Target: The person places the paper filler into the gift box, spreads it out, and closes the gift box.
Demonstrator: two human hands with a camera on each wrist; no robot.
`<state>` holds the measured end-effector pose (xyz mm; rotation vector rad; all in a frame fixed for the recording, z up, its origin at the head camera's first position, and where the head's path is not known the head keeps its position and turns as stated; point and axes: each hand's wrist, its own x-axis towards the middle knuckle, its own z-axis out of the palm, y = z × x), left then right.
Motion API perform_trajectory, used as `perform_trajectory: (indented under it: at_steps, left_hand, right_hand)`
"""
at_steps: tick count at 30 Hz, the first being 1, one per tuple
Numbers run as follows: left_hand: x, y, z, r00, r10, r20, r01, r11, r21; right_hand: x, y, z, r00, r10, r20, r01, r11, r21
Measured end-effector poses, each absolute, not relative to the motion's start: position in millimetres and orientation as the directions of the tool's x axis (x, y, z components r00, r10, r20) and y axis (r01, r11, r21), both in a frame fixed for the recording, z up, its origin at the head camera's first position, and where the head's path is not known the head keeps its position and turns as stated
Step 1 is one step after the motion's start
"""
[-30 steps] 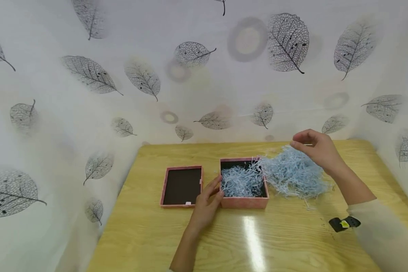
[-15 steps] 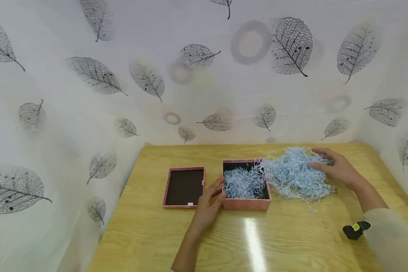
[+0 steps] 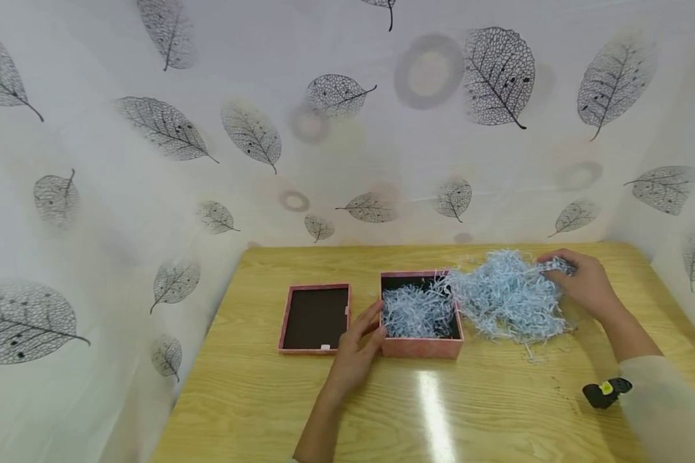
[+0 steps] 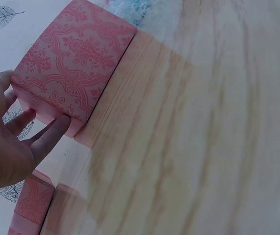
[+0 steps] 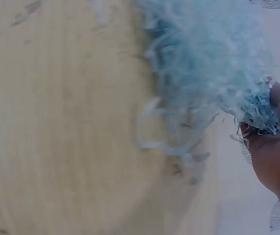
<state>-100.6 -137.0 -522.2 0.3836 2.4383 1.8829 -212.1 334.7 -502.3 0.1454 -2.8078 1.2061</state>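
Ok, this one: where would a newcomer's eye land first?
Probably on the fluffy heap of pale blue shreds on the right of the wooden table, with the right hand gripping some at its right edge. Next comes the open pink box just left of the heap, partly filled with similar shreds and touched by the left hand. Behind the table, dark leaf prints dot the pale backdrop.

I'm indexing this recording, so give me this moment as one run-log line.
left hand: touching pink box; right hand: gripping blue paper shreds right of box; box: open, shreds inside; pink lid: left of box
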Motion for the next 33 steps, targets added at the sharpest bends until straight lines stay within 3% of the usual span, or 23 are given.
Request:
perform_trajectory:
  at_steps: [8, 16, 33]
  left_hand:
    - [-101, -135, -522, -0.968, 0.219, 0.119, 0.170, 0.229, 0.958]
    - [-101, -133, -522, -0.969, 0.213, 0.129, 0.177, 0.220, 0.959]
    - [-103, -141, -515, -0.980, 0.197, 0.030, 0.060, 0.153, 0.986]
  right_hand:
    - [-208, 340, -458, -0.978, 0.004, 0.211, -0.163, 0.621, -0.767]
    - [-205, 329, -418, -0.962, -0.002, 0.275, -0.207, 0.661, -0.721]
    - [-188, 266, -338, -0.901, -0.074, 0.428, -0.400, 0.525, -0.751]
